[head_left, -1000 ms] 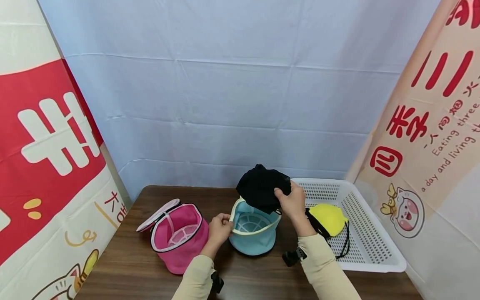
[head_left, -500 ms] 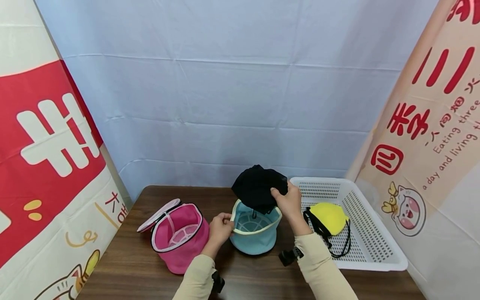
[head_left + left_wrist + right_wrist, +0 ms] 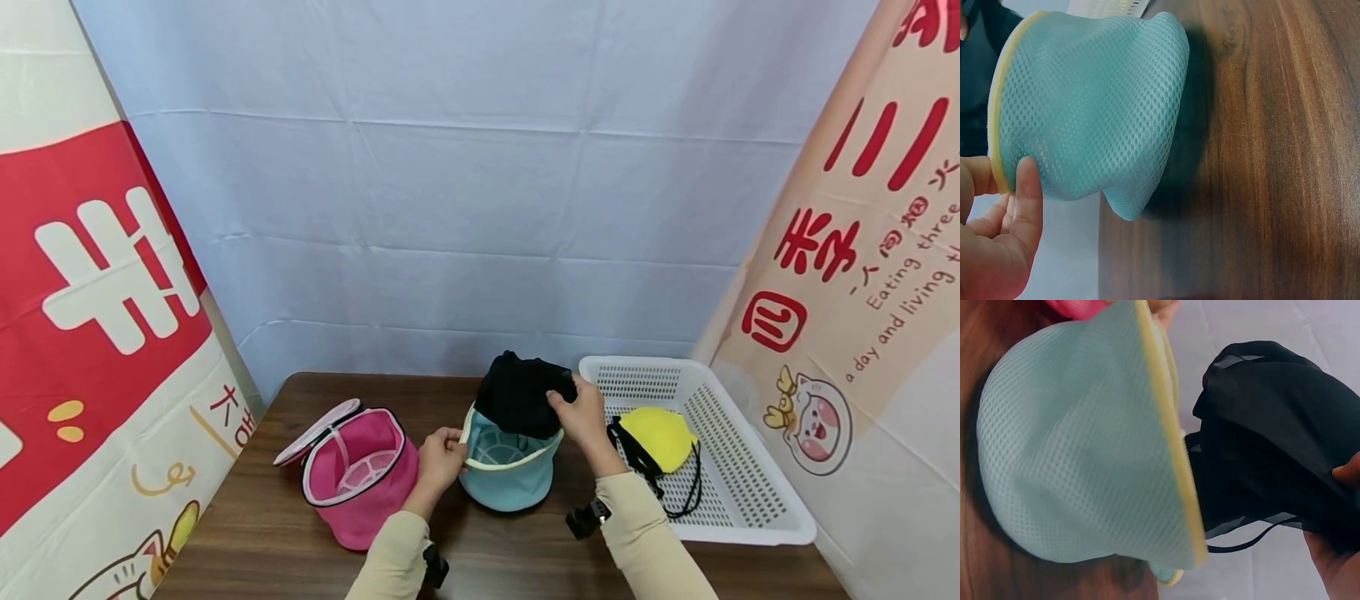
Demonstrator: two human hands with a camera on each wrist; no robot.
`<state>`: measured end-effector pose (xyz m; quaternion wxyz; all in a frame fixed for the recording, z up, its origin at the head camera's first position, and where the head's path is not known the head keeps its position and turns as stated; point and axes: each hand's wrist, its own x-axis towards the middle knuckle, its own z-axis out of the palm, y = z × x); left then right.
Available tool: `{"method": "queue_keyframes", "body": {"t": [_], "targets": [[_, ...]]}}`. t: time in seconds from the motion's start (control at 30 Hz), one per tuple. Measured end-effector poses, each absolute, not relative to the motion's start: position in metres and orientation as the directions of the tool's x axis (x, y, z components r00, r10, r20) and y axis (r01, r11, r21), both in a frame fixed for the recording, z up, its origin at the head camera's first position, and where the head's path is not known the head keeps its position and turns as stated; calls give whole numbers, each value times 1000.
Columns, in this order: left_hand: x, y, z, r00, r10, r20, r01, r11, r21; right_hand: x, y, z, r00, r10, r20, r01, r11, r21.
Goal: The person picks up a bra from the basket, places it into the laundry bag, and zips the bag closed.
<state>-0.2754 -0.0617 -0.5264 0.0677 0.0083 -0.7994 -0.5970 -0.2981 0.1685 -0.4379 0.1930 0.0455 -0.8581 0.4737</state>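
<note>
Backdrop (image 3: 465, 192): pale blue cloth, creased, hung behind the table (image 3: 247, 533); printed banners (image 3: 90, 275) flank it on both sides.
Table: dark wood grain, carrying the tray (image 3: 750, 483) and both bags.
Tray: white, perforated, at the table's right; the right sleeve (image 3: 652, 533) obscures its near left corner.
Pink bag (image 3: 375, 512): upright, lid folded back, spoked mesh base visible. Unheld; it stands just beside the left hand (image 3: 440, 458) and limits room there.
Blue bag (image 3: 506, 492): upright mesh on the table, between pink bag and tray, mouth upward. Central placing appears to suit both hands.
Black cloth (image 3: 521, 396): held at the far part of the blue bag's mouth; lower portion passes behind the rim (image 3: 1169, 425) in the right wrist view. Contact with the inner wall cannot be determined.
Yellow item (image 3: 660, 437): lying in the tray, untouched, black straps (image 3: 637, 448) beside it.
Right hand (image 3: 585, 417): grasping the black cloth by its right edge, thumb on the near face; this grip presumably lets the fabric hang downward.
Left hand: pinching the rim between thumb and finger, judged to steady the bag and spread its mouth.
Cord (image 3: 1254, 542): thin, looped from the black cloth beside the rim; possible snag.
</note>
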Motion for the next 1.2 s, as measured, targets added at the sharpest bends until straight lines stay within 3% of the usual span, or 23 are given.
{"method": "queue_keyframes", "body": {"t": [0.77, 1.2], "targets": [[-277, -59, -528, -989, -115, 91, 55, 283, 957, -309, 164, -465, -976, 25, 218, -159, 605, -780], [-277, -54, -525, -987, -137, 89, 61, 197, 978, -314, 159, -483, -967, -48, 249, -215, 673, -707]]}}
